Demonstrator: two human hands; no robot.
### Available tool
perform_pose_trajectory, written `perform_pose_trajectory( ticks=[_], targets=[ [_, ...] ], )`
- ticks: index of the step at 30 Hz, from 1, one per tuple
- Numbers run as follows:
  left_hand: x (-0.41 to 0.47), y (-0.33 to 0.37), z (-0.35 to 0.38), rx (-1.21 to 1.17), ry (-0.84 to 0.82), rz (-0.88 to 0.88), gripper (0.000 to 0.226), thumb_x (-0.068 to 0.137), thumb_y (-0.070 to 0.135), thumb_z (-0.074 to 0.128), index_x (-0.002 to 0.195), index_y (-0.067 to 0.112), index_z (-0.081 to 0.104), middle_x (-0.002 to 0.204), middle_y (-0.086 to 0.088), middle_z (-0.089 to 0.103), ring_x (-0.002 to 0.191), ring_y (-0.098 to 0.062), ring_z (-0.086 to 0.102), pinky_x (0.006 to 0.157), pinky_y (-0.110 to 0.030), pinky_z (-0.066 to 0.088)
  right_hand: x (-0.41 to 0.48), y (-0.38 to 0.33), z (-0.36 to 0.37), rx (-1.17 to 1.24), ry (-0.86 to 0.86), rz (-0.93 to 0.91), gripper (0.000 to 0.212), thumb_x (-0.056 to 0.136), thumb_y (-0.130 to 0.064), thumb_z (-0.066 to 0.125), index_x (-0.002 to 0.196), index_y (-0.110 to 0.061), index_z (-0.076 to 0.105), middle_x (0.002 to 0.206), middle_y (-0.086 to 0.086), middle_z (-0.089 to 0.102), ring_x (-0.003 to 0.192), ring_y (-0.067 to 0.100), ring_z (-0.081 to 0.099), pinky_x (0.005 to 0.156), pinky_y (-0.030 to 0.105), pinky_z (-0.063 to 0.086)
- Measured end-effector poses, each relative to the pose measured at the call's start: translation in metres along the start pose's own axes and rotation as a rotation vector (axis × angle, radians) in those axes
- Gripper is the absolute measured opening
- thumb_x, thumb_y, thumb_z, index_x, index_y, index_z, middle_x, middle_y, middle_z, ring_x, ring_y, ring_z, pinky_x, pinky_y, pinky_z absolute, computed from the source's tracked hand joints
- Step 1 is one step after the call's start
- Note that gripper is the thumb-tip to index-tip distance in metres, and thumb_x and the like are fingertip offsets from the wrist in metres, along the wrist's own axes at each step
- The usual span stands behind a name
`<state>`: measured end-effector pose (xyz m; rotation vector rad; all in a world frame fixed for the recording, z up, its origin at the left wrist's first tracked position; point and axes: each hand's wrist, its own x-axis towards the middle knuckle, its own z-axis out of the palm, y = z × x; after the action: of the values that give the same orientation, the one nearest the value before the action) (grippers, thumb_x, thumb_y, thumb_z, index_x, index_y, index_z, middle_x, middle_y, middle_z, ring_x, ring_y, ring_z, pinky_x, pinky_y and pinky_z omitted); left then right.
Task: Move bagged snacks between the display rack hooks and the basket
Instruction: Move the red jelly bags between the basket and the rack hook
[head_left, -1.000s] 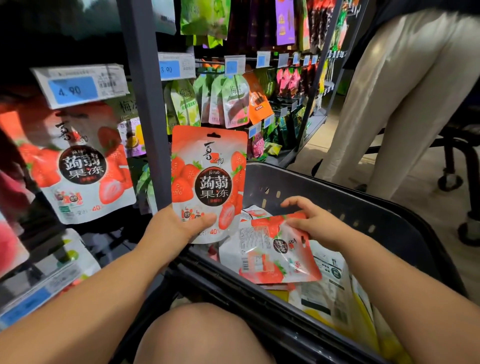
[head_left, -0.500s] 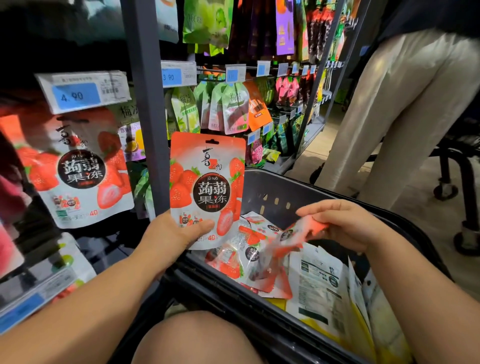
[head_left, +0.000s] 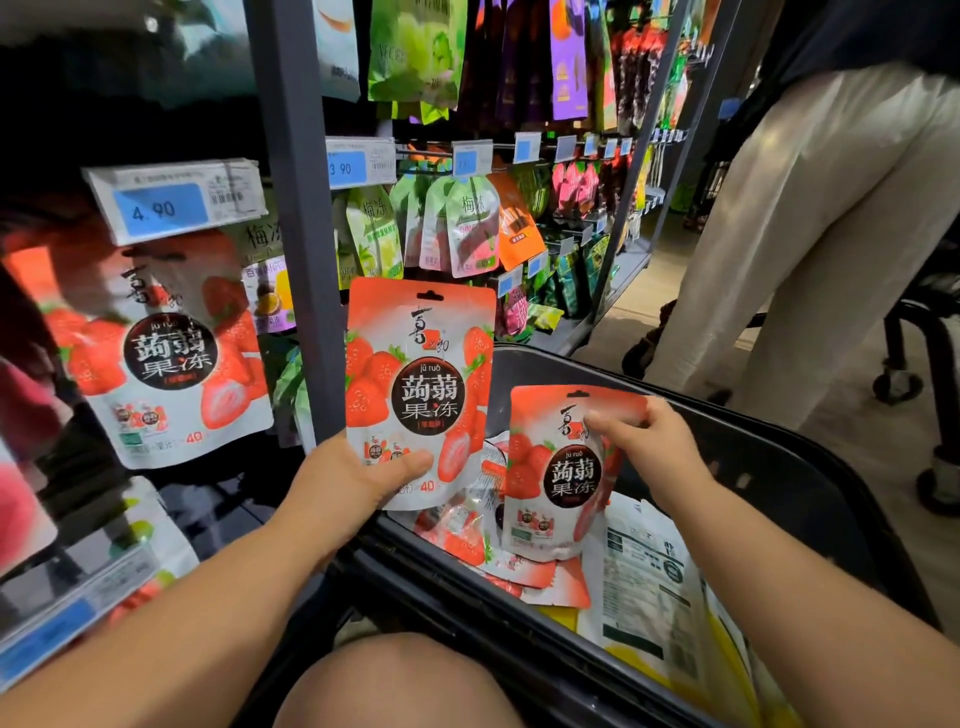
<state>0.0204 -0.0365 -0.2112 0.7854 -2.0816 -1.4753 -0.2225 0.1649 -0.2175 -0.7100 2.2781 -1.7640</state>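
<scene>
My left hand (head_left: 358, 480) grips the bottom of a red-and-white strawberry jelly bag (head_left: 421, 384), held upright beside the grey rack post. My right hand (head_left: 649, 447) pinches the top edge of a second, identical strawberry bag (head_left: 558, 473), upright above the black basket (head_left: 779, 467). More strawberry bags (head_left: 467, 540) and white-and-yellow bags (head_left: 649, 587) lie inside the basket. A matching strawberry bag (head_left: 171, 358) hangs on the display rack at left, under a 4.90 price tag (head_left: 171, 205).
The grey rack post (head_left: 301, 218) stands between the left hooks and the further rows of hanging snack bags (head_left: 457, 228). A person in light trousers (head_left: 810, 223) stands at right, beside a wheeled cart (head_left: 924, 364). My bare knee (head_left: 400, 680) is at the bottom.
My right hand has lifted the second strawberry bag out of the basket and turned it upright, front facing me. The left hand and its bag have stayed about where they were.
</scene>
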Motion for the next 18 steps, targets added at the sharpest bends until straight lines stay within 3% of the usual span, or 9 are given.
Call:
perform_pose_trajectory(
  ticks=[2,4,6,9,11,13,15,18],
  targets=[
    [0.001,0.0,0.0,-0.001,-0.003,-0.002,0.025,0.072,0.037,0.085,0.092,0.034,0.072,0.089,0.017,0.075,0.089,-0.007,0.069,0.085,-0.033,0.053,-0.002,0.002,0.005,0.158,-0.077,0.092,0.022,0.081,-0.018,0.078,0.102,-0.015,0.07,0.097,0.009,0.076,0.091,0.03,0.073,0.086,0.049,0.058],
    [0.002,0.001,0.001,0.007,0.003,-0.003,0.031,0.062,0.046,0.085,0.088,0.035,0.071,0.086,0.019,0.075,0.088,-0.006,0.069,0.086,-0.034,0.053,-0.005,0.008,0.01,0.218,-0.127,0.125,0.033,0.08,-0.018,0.079,0.109,-0.012,0.067,0.104,0.013,0.074,0.094,0.031,0.072,0.082,0.044,0.058],
    [0.002,0.002,0.002,0.002,0.003,-0.007,0.031,0.058,0.051,0.078,0.085,0.037,0.072,0.087,0.019,0.075,0.088,-0.008,0.07,0.088,-0.037,0.053,-0.006,0.016,0.011,0.238,-0.191,0.148,0.052,0.066,-0.021,0.086,0.112,-0.011,0.064,0.107,0.016,0.073,0.095,0.03,0.072,0.076,0.04,0.057],
    [0.001,0.001,0.003,-0.017,0.001,-0.015,0.03,0.064,0.045,0.085,0.09,0.035,0.072,0.089,0.016,0.075,0.091,-0.01,0.07,0.09,-0.038,0.053,-0.009,0.028,0.009,0.17,-0.368,0.205,0.077,0.05,-0.022,0.091,0.12,-0.01,0.06,0.108,0.014,0.074,0.102,0.035,0.07,0.088,0.05,0.056],
    [-0.001,0.001,0.003,-0.031,0.006,-0.027,0.035,0.064,0.044,0.085,0.093,0.032,0.072,0.09,0.014,0.076,0.092,-0.01,0.071,0.09,-0.037,0.054,-0.014,0.036,0.009,0.111,-0.492,0.254,0.075,0.054,-0.014,0.094,0.12,-0.006,0.059,0.107,0.018,0.073,0.101,0.043,0.068,0.09,0.053,0.055],
    [-0.002,0.002,0.004,-0.046,0.004,-0.042,0.04,0.06,0.047,0.082,0.095,0.031,0.072,0.092,0.013,0.076,0.092,-0.011,0.071,0.09,-0.038,0.054,-0.019,0.043,0.012,0.087,-0.548,0.294,0.078,0.045,-0.016,0.098,0.114,0.0,0.062,0.104,0.024,0.072,0.094,0.047,0.066,0.085,0.051,0.056],
    [-0.004,0.003,0.006,-0.089,0.01,-0.063,0.038,0.063,0.04,0.086,0.096,0.028,0.072,0.092,0.011,0.076,0.092,-0.012,0.071,0.091,-0.039,0.054,-0.021,0.046,0.014,0.082,-0.537,0.299,0.078,0.039,-0.013,0.098,0.109,0.002,0.066,0.102,0.025,0.072,0.096,0.046,0.067,0.088,0.053,0.056],
    [-0.01,0.005,0.006,-0.173,0.043,-0.069,0.037,0.065,0.033,0.086,0.098,0.024,0.074,0.095,0.008,0.077,0.095,-0.015,0.072,0.092,-0.039,0.054,-0.026,0.041,0.016,0.087,-0.471,0.286,0.067,0.049,-0.004,0.088,0.112,0.001,0.065,0.1,0.019,0.074,0.095,0.038,0.071,0.086,0.049,0.058]
  ],
)
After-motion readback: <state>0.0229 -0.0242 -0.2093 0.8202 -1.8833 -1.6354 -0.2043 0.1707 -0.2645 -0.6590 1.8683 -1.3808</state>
